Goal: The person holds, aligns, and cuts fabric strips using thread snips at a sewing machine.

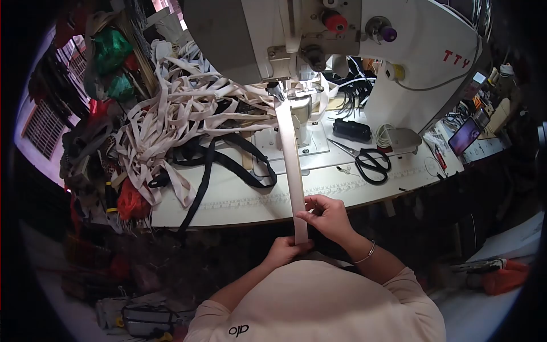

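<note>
A long pale fabric strap runs from under the needle area of the sewing machine down past the table's front edge. Pinched on the strap's right edge is my right hand, with thumb and fingers closed. My left hand grips the strap lower down, close to my body; its fingers are partly hidden. Between the machine and my hands the strap looks straight and flat.
A large tangle of pale straps covers the table's left side, with a black strap beside it. On the right lie black-handled scissors, a black oblong object and a phone. A ruler scale runs along the table front.
</note>
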A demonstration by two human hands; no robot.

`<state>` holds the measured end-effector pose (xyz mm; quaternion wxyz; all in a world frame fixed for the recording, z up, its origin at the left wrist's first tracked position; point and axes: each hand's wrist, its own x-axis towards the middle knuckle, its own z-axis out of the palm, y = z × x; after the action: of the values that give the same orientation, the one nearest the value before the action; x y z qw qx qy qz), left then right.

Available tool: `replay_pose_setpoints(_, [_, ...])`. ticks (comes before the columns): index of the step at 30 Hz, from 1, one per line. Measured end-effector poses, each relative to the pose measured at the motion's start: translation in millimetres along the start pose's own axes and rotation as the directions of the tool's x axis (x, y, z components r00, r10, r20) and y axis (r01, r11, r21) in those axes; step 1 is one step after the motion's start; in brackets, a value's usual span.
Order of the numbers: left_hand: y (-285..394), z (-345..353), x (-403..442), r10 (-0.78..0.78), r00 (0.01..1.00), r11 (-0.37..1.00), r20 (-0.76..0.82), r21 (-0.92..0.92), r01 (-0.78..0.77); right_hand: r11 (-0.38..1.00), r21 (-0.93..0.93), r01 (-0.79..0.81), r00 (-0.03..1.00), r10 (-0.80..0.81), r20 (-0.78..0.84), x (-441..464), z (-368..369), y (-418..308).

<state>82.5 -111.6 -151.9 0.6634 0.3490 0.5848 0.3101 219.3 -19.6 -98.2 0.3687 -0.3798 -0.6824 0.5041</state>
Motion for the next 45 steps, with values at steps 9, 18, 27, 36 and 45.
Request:
replay_pose_setpoints(9, [28.2,-6.0,-13.6,0.222,0.973,0.975,0.066,0.003,-0.222,0.959,0.198,-0.203,0.979,0.193,0.065,-1.6,-4.6,3.1])
replay_pose_setpoints(18, [108.7,-26.3,7.4,0.374,0.921,0.915,-0.109,-0.118,-0.385,0.898,0.342,-0.278,0.958,0.235,0.162,-0.6,-7.0,-6.0])
replay_pose_setpoints(27, [99.8,-27.8,16.2,0.364,0.917,0.915,-0.160,-0.122,-0.385,0.833,0.429,-0.349,0.936,0.292,0.196,1.5,-6.4,-1.9])
replay_pose_setpoints(36, [99.4,-26.2,16.4,0.362,0.918,0.916,-0.162,-0.122,-0.382,0.915,0.330,-0.231,0.971,0.194,0.140,0.7,-4.8,4.5])
replay_pose_setpoints(45, [100.7,-24.7,8.5,0.359,0.927,0.906,-0.107,-0.200,-0.373,0.955,0.257,-0.145,0.978,0.099,0.182,-5.3,-15.0,-15.0])
